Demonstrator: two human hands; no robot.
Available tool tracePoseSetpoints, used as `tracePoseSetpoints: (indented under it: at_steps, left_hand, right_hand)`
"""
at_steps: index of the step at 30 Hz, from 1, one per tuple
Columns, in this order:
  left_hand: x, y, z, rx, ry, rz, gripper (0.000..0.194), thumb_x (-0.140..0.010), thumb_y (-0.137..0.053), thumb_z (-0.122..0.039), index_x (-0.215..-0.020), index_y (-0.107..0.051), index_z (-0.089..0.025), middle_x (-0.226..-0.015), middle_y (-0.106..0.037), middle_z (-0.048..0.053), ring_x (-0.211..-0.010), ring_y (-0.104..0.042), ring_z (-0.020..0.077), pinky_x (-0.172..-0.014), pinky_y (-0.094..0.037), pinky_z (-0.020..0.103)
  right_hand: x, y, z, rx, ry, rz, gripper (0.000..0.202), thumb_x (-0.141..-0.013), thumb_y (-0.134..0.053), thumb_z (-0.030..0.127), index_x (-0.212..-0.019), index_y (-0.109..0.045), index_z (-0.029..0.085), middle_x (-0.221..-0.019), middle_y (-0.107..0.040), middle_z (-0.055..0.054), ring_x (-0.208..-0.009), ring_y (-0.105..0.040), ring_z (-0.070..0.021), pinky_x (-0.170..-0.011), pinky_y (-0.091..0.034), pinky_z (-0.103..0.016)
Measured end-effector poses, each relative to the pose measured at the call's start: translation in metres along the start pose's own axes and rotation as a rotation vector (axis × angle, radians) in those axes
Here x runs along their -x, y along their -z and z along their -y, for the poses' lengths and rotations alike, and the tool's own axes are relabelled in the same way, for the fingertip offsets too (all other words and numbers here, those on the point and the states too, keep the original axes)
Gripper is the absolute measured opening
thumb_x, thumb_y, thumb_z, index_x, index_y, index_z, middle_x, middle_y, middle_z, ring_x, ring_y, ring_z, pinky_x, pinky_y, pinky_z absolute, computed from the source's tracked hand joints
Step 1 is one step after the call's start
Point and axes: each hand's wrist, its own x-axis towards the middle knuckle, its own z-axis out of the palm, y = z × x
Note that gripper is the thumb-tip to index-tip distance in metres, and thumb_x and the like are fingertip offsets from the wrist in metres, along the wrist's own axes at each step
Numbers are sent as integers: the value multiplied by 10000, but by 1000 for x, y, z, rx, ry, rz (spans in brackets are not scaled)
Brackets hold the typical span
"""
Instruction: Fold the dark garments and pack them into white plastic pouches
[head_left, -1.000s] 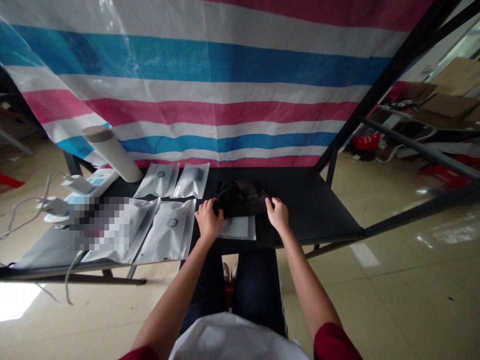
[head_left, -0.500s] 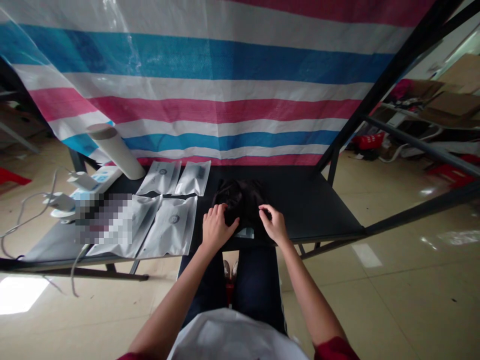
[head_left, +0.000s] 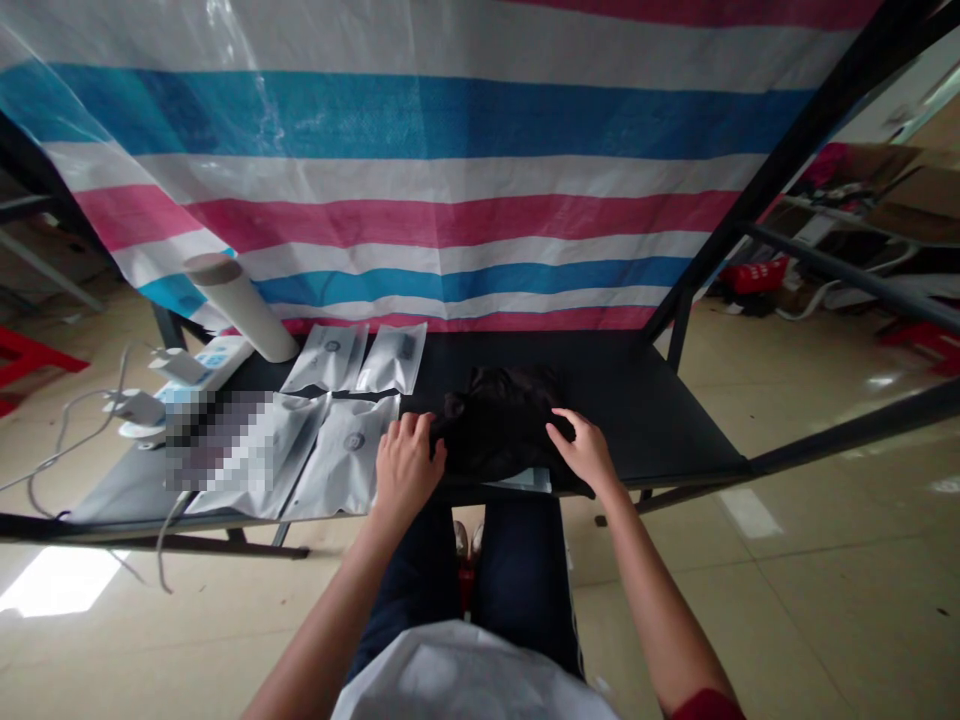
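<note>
A bunched piece of black cloth (head_left: 499,425) lies on the black table in front of me. My left hand (head_left: 409,462) is closed on its left edge, the fingers curled over with the thumb toward the cloth. At the opposite edge, my right hand (head_left: 583,450) has thumb and forefinger curved around the fabric. A pale, flat packet (head_left: 529,480) shows partly from under the cloth at the table's front edge; the rest of it is hidden.
Several silver pouches (head_left: 341,455) lie on the left of the table (head_left: 637,400). Behind them stand a white bottle (head_left: 244,305) and a power strip (head_left: 221,365) with chargers and cables. A striped tarp (head_left: 450,190) hangs behind. Metal frame bars (head_left: 705,270) rise at right.
My hands have moved farther apart, the left one leftward and the right one rightward. Between them the black cloth is spread wider, and more of the pale packet shows.
</note>
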Motion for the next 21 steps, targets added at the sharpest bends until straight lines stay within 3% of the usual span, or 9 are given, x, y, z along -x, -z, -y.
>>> tracePoseSetpoints:
  at_steps: [4,8,10,13,15,18,19,21]
  left_hand:
    - [-4,-15,-22,145,-169,98,221,-913,-480,-261,-1089,-605,-214,-1093,-646,86,-999,-603,240,-846,-481,347]
    - [-17,-24,-17,225,-63,230,222,-930,-459,-265,-1084,-612,-224,-988,-704,53,-851,-673,203,-755,-505,299]
    - [-21,-24,-12,200,13,160,309,-930,-458,-274,-1203,-573,-188,-1114,-690,106,-927,-680,245,-802,-516,347]
    - [-21,-18,-12,136,35,-102,491,-909,-491,-287,-1363,-452,-105,-1435,-465,228,-1272,-503,378,-993,-436,523]
    - [-18,-16,-14,189,-21,-154,481,-911,-493,-304,-1351,-460,-113,-1443,-454,219,-1303,-474,365,-1025,-420,521]
    - [-14,-21,-18,360,-98,7,368,-936,-448,-303,-1269,-518,-166,-1181,-656,133,-1075,-644,248,-933,-510,386]
    - [-14,-25,-18,371,-94,56,373,-931,-459,-312,-1271,-517,-172,-1151,-670,126,-1058,-653,246,-929,-515,387]
    - [-14,-33,-17,289,-33,77,524,-881,-548,-395,-1335,-477,-144,-1295,-595,192,-1218,-564,345,-991,-470,506]
  right_hand:
    - [0,-25,2,98,128,9,452,-883,-562,459,-1233,-622,180,-1325,-607,-129,-1277,-528,-292,-1064,-430,-458]
    - [4,-39,-1,229,168,22,450,-884,-565,459,-1237,-624,187,-1413,-537,-119,-1350,-446,-312,-1098,-381,-491]
    - [5,-38,-2,246,176,37,448,-889,-559,456,-1247,-619,193,-1421,-529,-112,-1352,-444,-306,-1095,-384,-481]
    - [4,-36,-1,261,180,51,456,-890,-553,455,-1258,-612,191,-1431,-519,-116,-1356,-438,-302,-1097,-378,-478]
    - [4,-36,-1,270,174,53,457,-892,-548,451,-1259,-610,187,-1433,-516,-118,-1361,-432,-302,-1099,-371,-485]
    - [4,-37,0,276,166,53,451,-895,-540,446,-1260,-608,191,-1437,-514,-113,-1364,-428,-301,-1101,-365,-492]
    - [5,-37,1,276,168,53,450,-895,-541,445,-1262,-607,193,-1439,-512,-112,-1365,-428,-300,-1102,-363,-490]
    - [5,-37,2,279,173,56,453,-893,-542,442,-1267,-605,192,-1442,-510,-111,-1363,-430,-299,-1104,-362,-484]
